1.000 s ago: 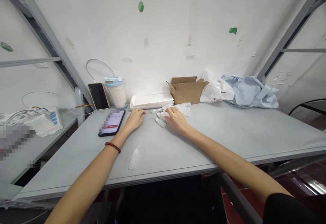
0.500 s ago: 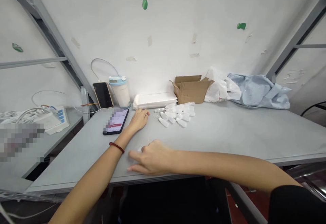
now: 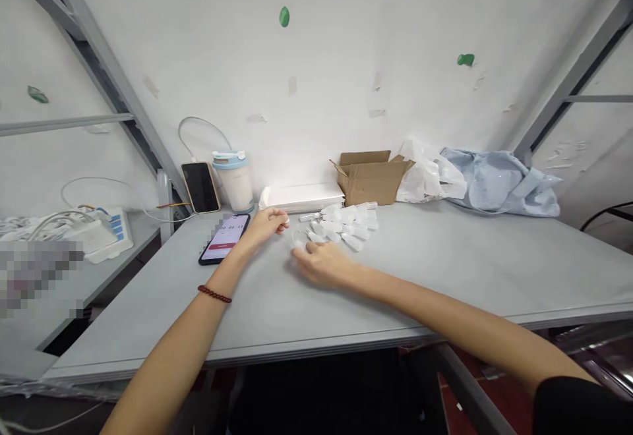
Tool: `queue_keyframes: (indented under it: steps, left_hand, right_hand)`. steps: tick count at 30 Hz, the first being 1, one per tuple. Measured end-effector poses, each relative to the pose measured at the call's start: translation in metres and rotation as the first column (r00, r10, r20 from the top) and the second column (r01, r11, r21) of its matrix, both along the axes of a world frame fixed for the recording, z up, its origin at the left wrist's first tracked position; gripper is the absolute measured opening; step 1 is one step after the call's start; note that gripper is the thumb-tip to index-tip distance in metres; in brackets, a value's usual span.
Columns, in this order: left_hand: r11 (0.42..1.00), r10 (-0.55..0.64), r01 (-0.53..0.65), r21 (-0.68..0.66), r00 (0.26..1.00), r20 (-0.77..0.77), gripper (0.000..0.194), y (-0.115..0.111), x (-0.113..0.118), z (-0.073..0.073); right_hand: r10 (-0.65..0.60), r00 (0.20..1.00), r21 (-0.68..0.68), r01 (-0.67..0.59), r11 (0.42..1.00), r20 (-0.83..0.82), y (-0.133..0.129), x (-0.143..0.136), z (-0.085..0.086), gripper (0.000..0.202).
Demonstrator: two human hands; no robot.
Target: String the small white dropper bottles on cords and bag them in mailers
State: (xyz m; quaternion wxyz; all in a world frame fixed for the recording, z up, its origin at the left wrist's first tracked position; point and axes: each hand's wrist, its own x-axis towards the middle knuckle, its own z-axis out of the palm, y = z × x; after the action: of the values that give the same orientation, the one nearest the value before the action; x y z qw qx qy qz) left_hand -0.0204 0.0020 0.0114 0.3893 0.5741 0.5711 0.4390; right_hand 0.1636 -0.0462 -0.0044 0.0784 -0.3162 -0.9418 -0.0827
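My left hand (image 3: 267, 225) rests on the desk beyond the lit phone (image 3: 228, 240), its fingers curled together. A tiny white bit shows at its fingertips, too small to name. My right hand (image 3: 325, 263), slightly blurred, is at the near left edge of a pile of small translucent white bottles (image 3: 352, 231) with thin tips. Its thumb and fingers close on a blurred translucent piece (image 3: 299, 237) that looks like one of these bottles. A stack of white flat paper or card (image 3: 301, 198) lies just behind both hands.
Along the wall stand a second phone (image 3: 200, 186) on a cable, a lidded cup (image 3: 234, 183), an open cardboard box (image 3: 373, 181), a white plastic bag (image 3: 429, 174) and a pale blue cloth bundle (image 3: 499, 181). A power strip (image 3: 116, 234) lies on the left-hand table.
My right hand has moved away from the desk's front edge, forward and right to the bottle pile. My left hand has lifted slightly and curled its fingers.
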Motion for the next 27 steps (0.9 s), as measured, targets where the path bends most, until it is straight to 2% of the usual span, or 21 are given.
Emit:
queue_keyframes:
  steps: [4, 6, 8, 10, 12, 14, 16, 21, 27]
  left_hand:
    - [0.988, -0.141, 0.149, -0.03, 0.971, 0.194, 0.024, -0.012, 0.006, 0.013]
    - [0.973, -0.204, 0.224, -0.05, 0.944, 0.259, 0.026, -0.016, 0.008, 0.014]
    - [0.955, -0.262, 0.291, -0.055, 0.917, 0.301, 0.026, -0.018, 0.01, 0.015]
    - [0.94, -0.308, 0.338, -0.041, 0.897, 0.316, 0.026, -0.019, 0.012, 0.015]
    - [0.931, -0.34, 0.364, -0.015, 0.884, 0.32, 0.026, -0.02, 0.012, 0.016]
    - [0.919, -0.374, 0.395, 0.002, 0.87, 0.321, 0.027, -0.02, 0.011, 0.017]
    - [0.899, -0.419, 0.437, 0.01, 0.854, 0.308, 0.027, -0.022, 0.011, 0.018]
    - [0.882, -0.462, 0.471, 0.013, 0.858, 0.222, 0.024, -0.024, 0.013, 0.018]
    - [0.881, -0.473, 0.471, 0.049, 0.871, 0.133, 0.03, -0.023, 0.019, 0.012]
  right_hand:
    - [-0.009, 0.958, 0.031, 0.018, 0.999, -0.287, 0.019, 0.014, -0.005, 0.029]
    - [0.007, 0.878, -0.044, -0.032, 0.999, -0.48, 0.02, 0.018, -0.005, 0.025]
    - [-0.016, 0.751, -0.199, -0.154, 0.968, -0.66, 0.018, 0.02, -0.002, 0.018]
    - [-0.108, 0.622, -0.383, -0.327, 0.864, -0.775, 0.015, 0.02, 0.002, 0.011]
    - [-0.235, 0.535, -0.522, -0.483, 0.703, -0.812, 0.013, 0.02, 0.006, 0.012]
    - [-0.349, 0.486, -0.595, -0.581, 0.556, -0.801, 0.013, 0.019, 0.008, 0.016]
    - [-0.431, 0.47, -0.634, -0.63, 0.448, -0.771, 0.014, 0.02, 0.01, 0.019]
    - [-0.542, 0.465, -0.677, -0.674, 0.295, -0.699, 0.019, 0.025, 0.012, 0.019]
    - [-0.64, 0.441, -0.686, -0.702, 0.191, -0.629, 0.022, 0.028, 0.015, 0.019]
